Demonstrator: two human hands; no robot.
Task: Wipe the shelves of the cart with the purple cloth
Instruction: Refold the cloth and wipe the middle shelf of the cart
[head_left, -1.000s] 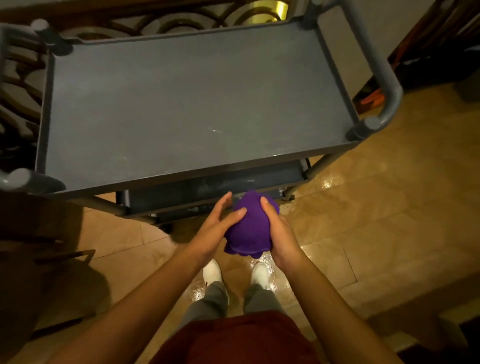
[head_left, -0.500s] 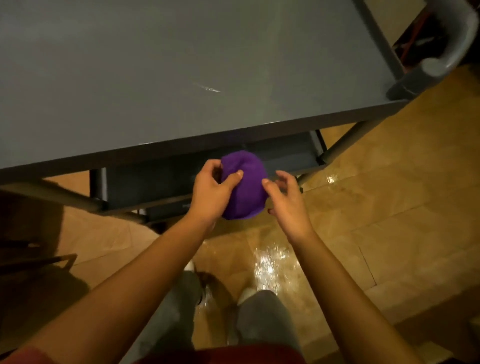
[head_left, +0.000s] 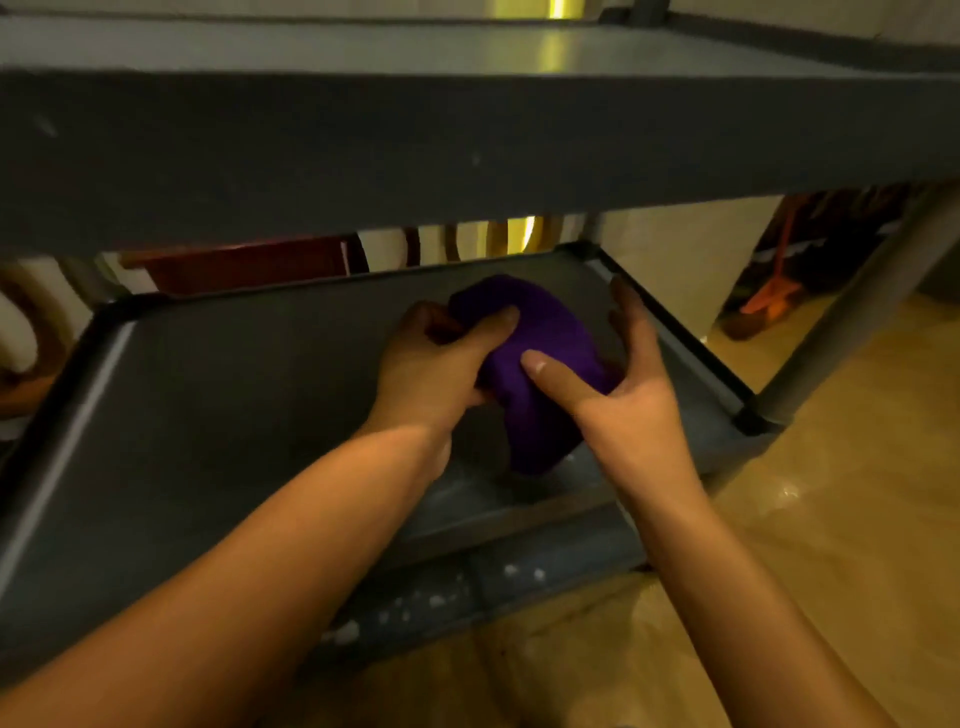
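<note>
Left hand (head_left: 431, 364) grips bunched purple cloth (head_left: 540, 364), thumb curled over top. Right hand (head_left: 631, 384) cups cloth's right side, fingers straight, thumb pressing fabric. Cloth held over right part of cart's lower shelf (head_left: 208, 415), under top shelf (head_left: 467, 150). Tan floor (head_left: 831, 519) beyond.

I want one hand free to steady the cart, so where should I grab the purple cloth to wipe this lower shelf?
Probably take the purple cloth over its rounded top, from above and the near side. It is bunched into a soft ball over the lower shelf; the left hand already grips its left side, while the right hand only cups it.
</note>
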